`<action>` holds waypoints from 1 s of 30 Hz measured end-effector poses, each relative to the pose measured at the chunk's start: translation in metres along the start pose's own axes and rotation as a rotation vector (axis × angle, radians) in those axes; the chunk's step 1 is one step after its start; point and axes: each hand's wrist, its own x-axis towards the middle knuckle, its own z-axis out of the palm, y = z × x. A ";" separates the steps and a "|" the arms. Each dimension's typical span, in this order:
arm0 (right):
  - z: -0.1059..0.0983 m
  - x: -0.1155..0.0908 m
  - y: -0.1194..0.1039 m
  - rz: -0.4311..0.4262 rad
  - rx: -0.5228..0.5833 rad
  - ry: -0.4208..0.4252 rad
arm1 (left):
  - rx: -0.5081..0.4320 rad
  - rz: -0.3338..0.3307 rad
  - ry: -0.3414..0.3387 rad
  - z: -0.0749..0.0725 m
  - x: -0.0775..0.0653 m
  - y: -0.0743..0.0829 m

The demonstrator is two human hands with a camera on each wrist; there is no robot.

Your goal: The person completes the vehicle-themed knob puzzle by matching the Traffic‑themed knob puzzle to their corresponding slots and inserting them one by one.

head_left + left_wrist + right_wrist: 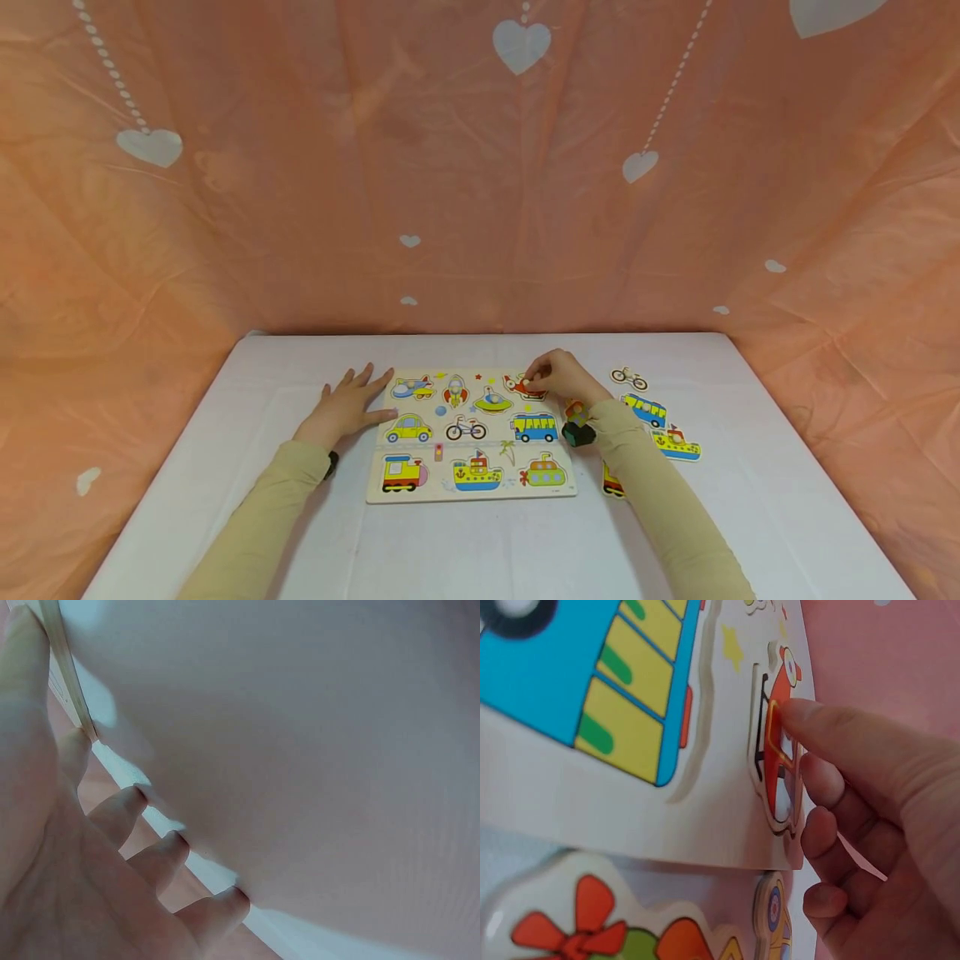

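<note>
A wooden puzzle board [468, 496] with printed vehicles lies flat on the white table. At its far right corner my right hand [562, 377] pinches a red helicopter puzzle piece [774, 735], between thumb and fingers. The piece sits over its helicopter-shaped recess, slightly offset from the outline in the right wrist view. My left hand [341, 410] rests at the board's left edge, fingers spread, thumb [22, 667] on the edge and the other fingertips on the table. Beneath my right wrist lies a submarine piece [634, 937], partly hidden.
Right of the board lie loose pieces: a bicycle [628, 379], a blue bus [647, 410], a ship [678, 447] and a train piece [612, 483] partly covered by my right sleeve. A pink cloth [480, 208] with white hearts hangs behind the table.
</note>
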 end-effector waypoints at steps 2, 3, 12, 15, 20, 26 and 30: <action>0.000 0.000 0.001 0.006 0.000 0.000 | 0.001 0.002 0.002 0.000 0.000 -0.001; 0.000 0.001 0.001 0.008 0.000 0.000 | 0.002 0.003 0.003 0.000 0.000 -0.001; 0.000 0.002 0.003 0.006 -0.011 0.001 | 0.004 0.004 -0.004 0.000 0.001 0.000; 0.000 0.002 0.004 0.006 -0.010 0.001 | 0.004 0.004 -0.007 0.000 0.001 0.000; 0.002 0.003 0.005 0.010 -0.008 -0.006 | 0.005 0.003 -0.002 0.001 0.002 -0.001; 0.001 0.003 0.006 0.017 -0.001 -0.019 | 0.004 0.001 -0.004 0.001 0.003 -0.002; -0.001 0.003 0.005 0.017 -0.001 -0.031 | -0.002 0.000 -0.012 0.001 0.003 -0.002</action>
